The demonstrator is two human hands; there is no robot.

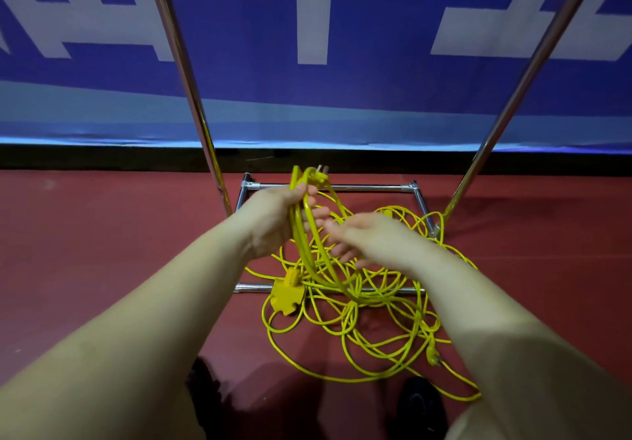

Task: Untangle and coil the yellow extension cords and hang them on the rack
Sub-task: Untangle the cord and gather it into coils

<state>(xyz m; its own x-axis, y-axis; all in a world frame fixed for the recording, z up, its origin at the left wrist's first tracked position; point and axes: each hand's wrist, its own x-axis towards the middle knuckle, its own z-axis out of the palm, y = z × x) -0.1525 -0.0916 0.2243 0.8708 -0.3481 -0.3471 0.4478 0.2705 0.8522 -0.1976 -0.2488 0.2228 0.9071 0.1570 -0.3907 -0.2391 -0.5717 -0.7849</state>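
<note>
Left hand [273, 220] grips looped thin yellow extension cords [342, 302]; right hand [362, 239] open beside them; banner lettering unreadable.

Tangled cords [359, 302] and rack [328, 187] bars crowd floor.

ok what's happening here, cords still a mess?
Mostly, yes. A person is gathering a yellow extension cord: the left hand grips a few loops of it, plug end sticking up above the fist. The right hand, fingers open, reaches toward those loops. The rest is a tangled pile on the red floor across the rack's base, with a yellow socket block in it. Nothing visibly hangs on the rack.
</note>
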